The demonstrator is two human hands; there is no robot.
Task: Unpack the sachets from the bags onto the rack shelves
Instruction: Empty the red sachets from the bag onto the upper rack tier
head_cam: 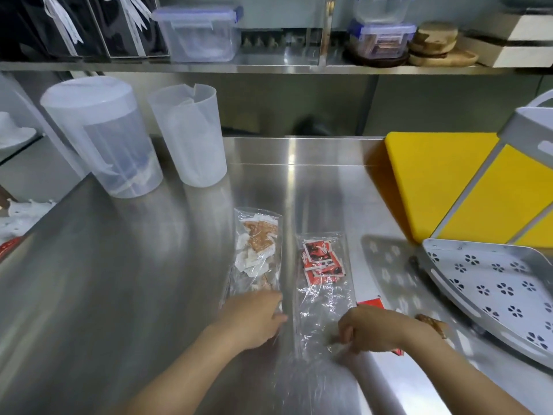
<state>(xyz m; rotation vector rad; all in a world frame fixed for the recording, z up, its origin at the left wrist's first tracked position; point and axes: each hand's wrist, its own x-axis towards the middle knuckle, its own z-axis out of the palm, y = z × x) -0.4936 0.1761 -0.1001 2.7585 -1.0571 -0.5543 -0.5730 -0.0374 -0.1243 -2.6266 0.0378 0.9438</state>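
Far left on the steel counter (119,280) I see two translucent jugs (101,139). Nearer me, my left hand (254,317) rests on the near end of the clear bag of brown-and-white sachets (257,250), fingers loosely curled and close together on the plastic. Just beside it lies the bag of red sachets (321,260); my right hand (371,329) pinches its near open end, fingers bunched tight. A loose red sachet (369,303) peeks out behind that hand. At the right edge stands the white perforated rack (493,283), before a yellow board (434,181).
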